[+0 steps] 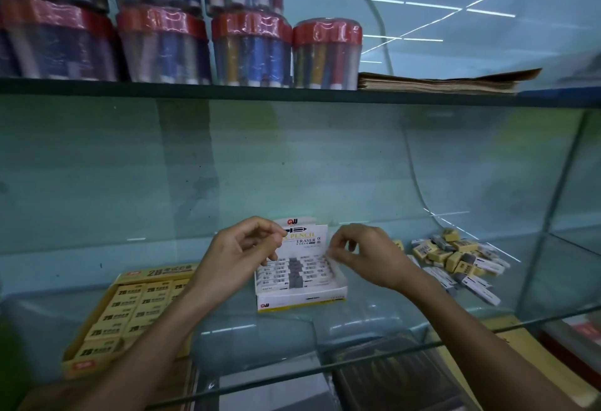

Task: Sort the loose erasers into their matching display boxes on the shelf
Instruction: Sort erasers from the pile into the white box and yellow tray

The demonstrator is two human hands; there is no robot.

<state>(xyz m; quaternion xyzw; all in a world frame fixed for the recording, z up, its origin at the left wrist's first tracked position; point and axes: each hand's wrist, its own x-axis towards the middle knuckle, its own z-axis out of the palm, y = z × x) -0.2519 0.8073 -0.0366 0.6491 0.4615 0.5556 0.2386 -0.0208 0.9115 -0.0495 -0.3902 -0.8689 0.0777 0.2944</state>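
Note:
A white display box stands in the middle of the glass shelf, its lid upright and printed "PENCIL ERASER". Rows of white-and-grey erasers fill it. My left hand hovers at the box's left side with curled fingers, thumb and forefinger close together in front of the lid; whether they hold anything is unclear. My right hand is over the box's right end and pinches a small pale, blurred eraser. A pile of loose yellow and white erasers lies to the right. A yellow 2B eraser box sits at the left.
The glass shelf's front edge runs below my forearms. An upper shelf carries several wrapped tubs of pens and a stack of brown paper. Dark books lie under the glass.

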